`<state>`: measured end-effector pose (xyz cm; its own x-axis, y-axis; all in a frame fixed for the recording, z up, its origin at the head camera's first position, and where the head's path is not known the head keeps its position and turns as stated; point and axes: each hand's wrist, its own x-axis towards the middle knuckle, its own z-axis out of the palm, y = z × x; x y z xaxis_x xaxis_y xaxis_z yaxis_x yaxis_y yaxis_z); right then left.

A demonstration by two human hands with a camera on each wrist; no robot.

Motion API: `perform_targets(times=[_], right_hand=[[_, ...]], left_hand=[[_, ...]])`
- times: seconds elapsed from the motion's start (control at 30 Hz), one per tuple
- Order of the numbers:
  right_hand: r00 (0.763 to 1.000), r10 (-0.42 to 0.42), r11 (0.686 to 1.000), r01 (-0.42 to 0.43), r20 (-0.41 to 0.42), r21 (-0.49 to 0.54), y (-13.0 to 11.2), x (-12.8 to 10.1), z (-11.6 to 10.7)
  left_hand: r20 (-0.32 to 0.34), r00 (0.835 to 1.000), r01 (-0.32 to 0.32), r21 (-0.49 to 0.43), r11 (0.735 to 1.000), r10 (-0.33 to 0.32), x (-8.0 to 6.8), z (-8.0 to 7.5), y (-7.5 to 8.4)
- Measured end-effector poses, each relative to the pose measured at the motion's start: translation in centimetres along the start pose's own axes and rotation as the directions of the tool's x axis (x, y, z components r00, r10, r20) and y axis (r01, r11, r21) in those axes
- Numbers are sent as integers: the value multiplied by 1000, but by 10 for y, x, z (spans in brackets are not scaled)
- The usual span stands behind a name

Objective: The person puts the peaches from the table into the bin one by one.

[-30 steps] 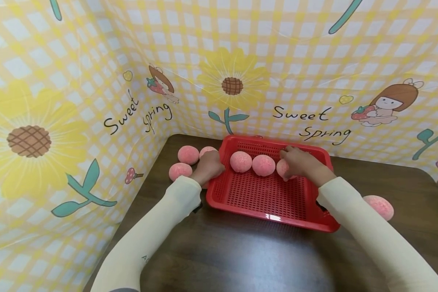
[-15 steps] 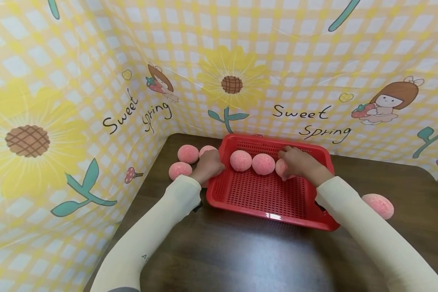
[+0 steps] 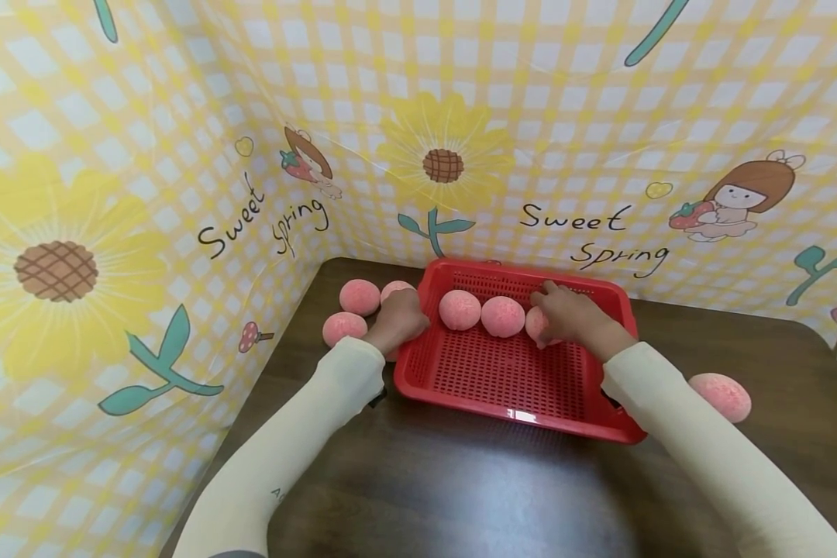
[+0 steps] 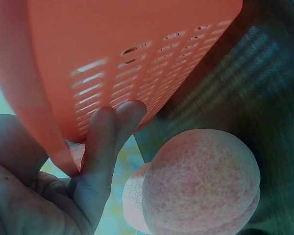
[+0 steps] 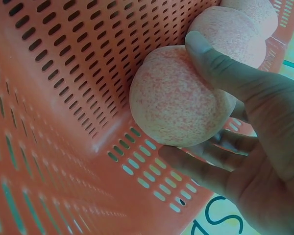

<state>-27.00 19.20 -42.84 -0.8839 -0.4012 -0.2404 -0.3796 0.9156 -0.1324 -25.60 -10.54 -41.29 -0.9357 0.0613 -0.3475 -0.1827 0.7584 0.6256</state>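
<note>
We see a red slotted basket point(image 3: 509, 372) on the dark wooden table point(image 3: 460, 496), and it holds three pink balls in a row along its far side: the first pink ball point(image 3: 459, 309), the middle pink ball point(image 3: 503, 315), and a third ball point(image 3: 535, 323) at the right end of the row. Our right hand point(image 3: 570, 314) is curled round that third ball; the right wrist view shows the thumb over its top and the fingers under it, with the ball point(image 5: 179, 95) resting against the basket's perforated wall (the next ball touches it from behind). Our left hand point(image 3: 399, 316) is at the basket's left rim, outside it; in the left wrist view two fingers point(image 4: 110, 132) lie against the outer wall, and the thumb side is hidden, so we cannot tell whether it grips the rim. Three more pink balls point(image 3: 359, 296) lie on the table just left of that hand. One lone pink ball point(image 3: 721, 396) sits on the table to the right of the basket, well apart from the rest.
</note>
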Motion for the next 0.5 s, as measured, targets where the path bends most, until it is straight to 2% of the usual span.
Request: perform_targets(times=[0.27, 0.5], right_hand=[[1000, 5, 999, -5, -1, 35, 1, -2, -3], [1000, 20, 998, -21, 20, 55, 1, -2, -5]], left_hand=[[-25, 999, -20, 47, 999, 22, 0, 0, 1], [-17, 1000, -25, 44, 999, 26, -3, 0, 0]])
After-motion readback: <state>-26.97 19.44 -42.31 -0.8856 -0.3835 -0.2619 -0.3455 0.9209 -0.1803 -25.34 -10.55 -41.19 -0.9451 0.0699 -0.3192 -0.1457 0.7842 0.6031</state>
